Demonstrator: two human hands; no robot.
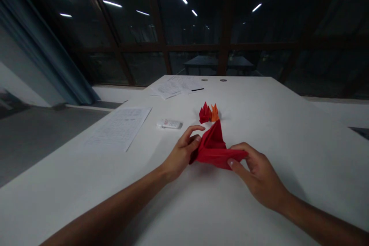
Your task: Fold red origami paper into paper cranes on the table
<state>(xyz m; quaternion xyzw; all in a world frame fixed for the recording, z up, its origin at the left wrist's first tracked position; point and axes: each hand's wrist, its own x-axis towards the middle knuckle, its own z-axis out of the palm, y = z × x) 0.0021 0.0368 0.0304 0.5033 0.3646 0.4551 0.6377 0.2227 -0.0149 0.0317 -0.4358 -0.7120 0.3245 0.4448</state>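
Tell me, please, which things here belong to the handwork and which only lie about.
In the job:
large red paper, in left hand and right hand
perhaps small red folded paper, orange folded paper

Probably lying about:
white item
printed sheets
black stick

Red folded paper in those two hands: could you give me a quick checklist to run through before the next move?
1. Right hand has a hold on the red folded paper: ok, thumb in front at its right end.
2. Left hand is at the paper's other end: ok.
3. Paper is pressed flat: not ok, a pointed part stands up.
4. Folds underneath are neat: cannot tell, hidden from this view.
5. Small red piece and orange piece are upright: ok, side by side beyond the hands.
6. White labelled object is apart from the hands: ok.
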